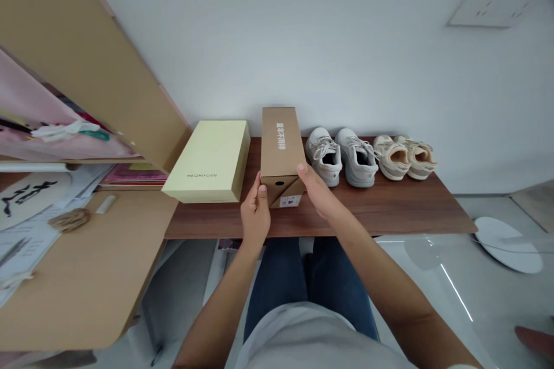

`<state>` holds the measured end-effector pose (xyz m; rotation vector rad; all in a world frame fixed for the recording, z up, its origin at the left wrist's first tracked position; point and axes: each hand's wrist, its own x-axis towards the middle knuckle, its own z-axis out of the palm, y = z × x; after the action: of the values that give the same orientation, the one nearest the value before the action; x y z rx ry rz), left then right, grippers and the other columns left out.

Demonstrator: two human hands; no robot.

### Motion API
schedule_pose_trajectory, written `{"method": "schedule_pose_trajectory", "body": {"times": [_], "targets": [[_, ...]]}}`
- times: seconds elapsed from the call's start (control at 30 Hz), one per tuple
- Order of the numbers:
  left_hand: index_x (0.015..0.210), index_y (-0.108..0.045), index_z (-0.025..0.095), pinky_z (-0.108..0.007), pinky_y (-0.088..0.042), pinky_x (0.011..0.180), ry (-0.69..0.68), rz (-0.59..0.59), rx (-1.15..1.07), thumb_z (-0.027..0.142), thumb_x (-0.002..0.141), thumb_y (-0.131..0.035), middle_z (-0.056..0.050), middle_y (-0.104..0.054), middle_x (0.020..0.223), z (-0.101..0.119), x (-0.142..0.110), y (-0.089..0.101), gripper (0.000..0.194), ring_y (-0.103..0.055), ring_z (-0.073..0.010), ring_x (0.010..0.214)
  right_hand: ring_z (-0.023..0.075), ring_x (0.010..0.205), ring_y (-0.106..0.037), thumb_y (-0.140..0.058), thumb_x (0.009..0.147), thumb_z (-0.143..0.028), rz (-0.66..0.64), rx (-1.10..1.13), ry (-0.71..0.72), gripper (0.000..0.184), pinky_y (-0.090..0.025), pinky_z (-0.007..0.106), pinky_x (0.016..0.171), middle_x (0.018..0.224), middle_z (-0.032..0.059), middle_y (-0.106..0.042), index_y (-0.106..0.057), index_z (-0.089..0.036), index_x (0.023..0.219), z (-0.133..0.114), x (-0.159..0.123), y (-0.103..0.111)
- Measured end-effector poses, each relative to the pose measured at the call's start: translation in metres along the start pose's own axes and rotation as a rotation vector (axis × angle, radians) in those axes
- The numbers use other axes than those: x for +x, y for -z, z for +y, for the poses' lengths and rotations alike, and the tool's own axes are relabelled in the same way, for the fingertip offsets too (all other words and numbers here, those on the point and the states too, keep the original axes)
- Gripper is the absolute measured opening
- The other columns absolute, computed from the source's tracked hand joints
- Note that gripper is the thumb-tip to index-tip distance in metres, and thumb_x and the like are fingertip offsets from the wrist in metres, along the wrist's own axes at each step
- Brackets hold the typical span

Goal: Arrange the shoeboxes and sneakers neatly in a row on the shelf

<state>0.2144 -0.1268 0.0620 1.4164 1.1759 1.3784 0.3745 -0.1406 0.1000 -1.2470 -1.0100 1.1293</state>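
Note:
A closed brown cardboard shoebox (pixel 283 141) stands on the dark wooden tabletop (pixel 329 219), its narrow end towards me. My left hand (pixel 256 210) grips the near left edge of this box, thumb at the front. On the opposite side, my right hand (pixel 318 190) holds the near right corner with the thumb on top. Left of it lies a pale yellow shoebox (pixel 212 155), lid on. To the right are a pair of light grey sneakers (pixel 359 158) and a smaller pair of cream shoes (pixel 393 155), heels towards me.
A tan desk (pixel 108 253) with papers, a hair tie (pixel 69 220) and a shelf panel (pixel 86 40) borders the left side. A white wall (pixel 303 34) rises behind the tabletop. On the floor at right is a white round base (pixel 508 245).

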Motion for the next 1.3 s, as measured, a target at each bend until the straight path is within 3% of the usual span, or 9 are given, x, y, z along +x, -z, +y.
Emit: {"method": "schedule_pose_trajectory", "body": {"times": [0.17, 0.33, 0.43, 0.57, 0.67, 0.8, 0.97, 1.17, 1.3], "targets": [[0.124, -0.066, 0.021, -0.043, -0.038, 0.111, 0.272, -0.051, -0.242, 0.055, 0.092, -0.047, -0.010, -0.064, 0.130, -0.034, 0.005, -0.003, 0.050, -0.053, -0.0254, 0.129, 0.0242, 0.143, -0.036, -0.050, 0.086, -0.066, 0.054, -0.022, 0.054, 0.069, -0.020, 0.045, 0.121, 0.150, -0.0005, -0.047, -0.042, -0.032, 0.145, 0.003, 0.004, 0.003], [0.114, -0.065, 0.019, -0.043, -0.047, 0.100, 0.662, -0.018, -0.340, 0.041, 0.085, -0.063, -0.012, -0.065, 0.127, -0.060, 0.011, -0.007, 0.036, -0.059, -0.0242, 0.120, 0.0286, 0.132, -0.049, -0.042, 0.088, -0.066, 0.082, 0.080, -0.141, 0.065, -0.042, 0.054, 0.107, 0.147, -0.0007, -0.051, -0.037, -0.038, 0.146, 0.010, 0.001, 0.024], [0.106, -0.065, 0.019, -0.038, -0.052, 0.089, 0.741, -0.028, -0.452, 0.039, 0.082, -0.066, -0.010, -0.069, 0.114, -0.062, 0.011, -0.007, 0.030, -0.068, -0.0196, 0.099, 0.0277, 0.126, -0.055, -0.036, 0.090, -0.064, 0.110, 0.137, -0.162, 0.063, -0.049, 0.053, 0.099, 0.148, -0.0015, -0.048, -0.030, -0.042, 0.149, 0.012, 0.000, 0.034], [0.107, -0.065, 0.022, -0.033, -0.051, 0.088, 0.611, 0.122, -0.482, 0.043, 0.083, -0.066, -0.008, -0.068, 0.120, -0.052, 0.015, -0.003, 0.031, -0.067, -0.0177, 0.102, 0.0232, 0.119, -0.059, -0.038, 0.091, -0.057, 0.107, 0.180, -0.107, 0.065, -0.051, 0.052, 0.096, 0.150, -0.0055, -0.045, -0.012, -0.051, 0.150, 0.020, 0.001, 0.039], [0.118, -0.062, 0.025, -0.035, -0.049, 0.095, 0.482, 0.204, -0.438, 0.047, 0.083, -0.066, -0.009, -0.063, 0.131, -0.039, 0.022, 0.004, 0.042, -0.061, -0.0199, 0.116, 0.0232, 0.121, -0.058, -0.039, 0.090, -0.060, 0.121, 0.184, -0.076, 0.064, -0.052, 0.052, 0.095, 0.150, -0.0043, -0.045, -0.018, -0.051, 0.150, 0.032, 0.004, 0.039], [0.133, -0.054, 0.025, -0.041, -0.044, 0.105, 0.387, 0.183, -0.317, 0.051, 0.085, -0.063, -0.011, -0.058, 0.137, -0.026, 0.029, 0.010, 0.056, -0.055, -0.0227, 0.126, 0.0262, 0.131, -0.048, -0.046, 0.087, -0.063, 0.159, 0.167, -0.053, 0.061, -0.050, 0.052, 0.098, 0.151, -0.0011, -0.043, -0.039, -0.043, 0.144, 0.050, 0.006, 0.040], [0.139, -0.049, 0.020, -0.039, -0.034, 0.115, 0.222, 0.097, -0.149, 0.055, 0.088, -0.058, -0.013, -0.051, 0.145, -0.028, 0.036, 0.009, 0.063, -0.046, -0.0228, 0.136, 0.0281, 0.140, -0.039, -0.051, 0.085, -0.066, 0.171, 0.188, -0.096, 0.063, -0.045, 0.055, 0.102, 0.153, 0.0028, -0.042, -0.046, -0.037, 0.141, 0.063, 0.007, 0.041], [0.141, -0.048, 0.017, -0.040, -0.031, 0.116, 0.162, 0.087, -0.046, 0.057, 0.085, -0.060, -0.016, -0.047, 0.148, -0.043, 0.050, 0.007, 0.069, -0.044, -0.0243, 0.138, 0.0257, 0.134, -0.047, -0.063, 0.078, -0.064, 0.087, -0.060, 0.048, 0.069, -0.032, 0.046, 0.114, 0.141, 0.0082, -0.057, -0.056, -0.024, 0.134, 0.072, 0.014, 0.042], [0.139, -0.051, 0.018, -0.042, -0.031, 0.116, 0.130, 0.101, 0.005, 0.055, 0.085, -0.061, -0.016, -0.049, 0.146, -0.050, 0.057, 0.009, 0.066, -0.045, -0.0249, 0.137, 0.0247, 0.131, -0.051, -0.060, 0.082, -0.060, 0.060, -0.137, 0.145, 0.065, -0.032, 0.043, 0.115, 0.138, 0.0081, -0.060, -0.056, -0.021, 0.134, 0.080, 0.020, 0.041]]}}
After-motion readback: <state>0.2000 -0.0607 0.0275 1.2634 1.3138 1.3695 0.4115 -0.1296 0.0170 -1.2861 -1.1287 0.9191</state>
